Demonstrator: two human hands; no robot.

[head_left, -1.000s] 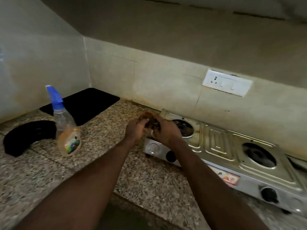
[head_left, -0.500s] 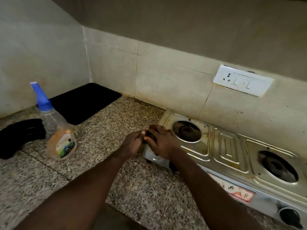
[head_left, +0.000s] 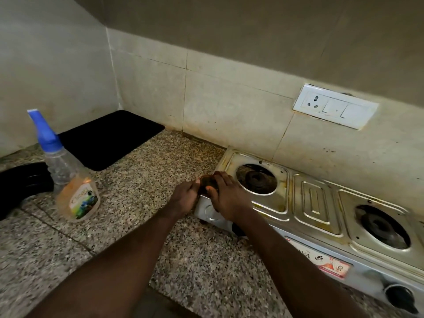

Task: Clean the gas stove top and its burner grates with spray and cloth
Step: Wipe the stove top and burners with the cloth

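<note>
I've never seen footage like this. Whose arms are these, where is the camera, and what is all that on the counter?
There is no machine here: a person wears a wide-angle camera on the head, looking down at their own arms. The left hand and right hand meet at the near left corner of a steel two-burner gas stove, together gripping a small dark object; what it is I cannot tell. On the speckled granite counter stands a spray bottle with a blue nozzle, beside a black mat in the corner. A white switchboard sits on the wall.
</note>
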